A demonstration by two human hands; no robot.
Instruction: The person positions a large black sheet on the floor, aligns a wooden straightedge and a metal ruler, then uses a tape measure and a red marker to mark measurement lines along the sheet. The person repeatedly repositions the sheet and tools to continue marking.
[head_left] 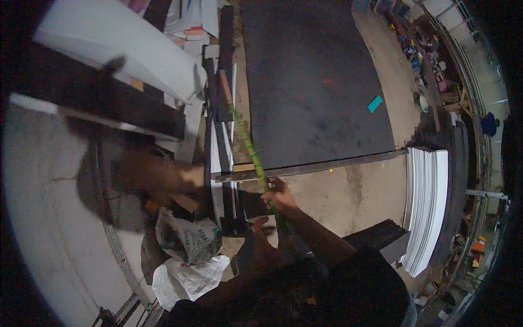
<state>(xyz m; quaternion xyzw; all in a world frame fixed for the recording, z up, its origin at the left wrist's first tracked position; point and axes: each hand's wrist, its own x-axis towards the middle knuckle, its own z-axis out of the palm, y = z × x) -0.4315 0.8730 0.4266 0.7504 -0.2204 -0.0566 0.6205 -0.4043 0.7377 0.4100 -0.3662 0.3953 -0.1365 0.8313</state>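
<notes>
A long, thin green pole (248, 143) with a yellowish banded pattern slants from the upper left down toward my body. Its far end turns brownish, beside dark and white strips. My right hand (279, 196) is closed around the pole at mid-length. Lower and slightly to the left, my left hand (264, 233) is close beside the pole, its fingers looking stretched out and apart from it; the dim light blurs the detail. Beyond my hands lies a large dark sheet (316, 82), with a narrow dark bar (321, 167) along its near edge.
A teal piece (375, 104) lies on the dark sheet. Stacked white panels (427, 212) and dark strips (378, 237) stand at the right. To the left are a grey printed sack (188, 237), a white bag (188, 278) and a white roll (125, 49). Clutter lines the far right.
</notes>
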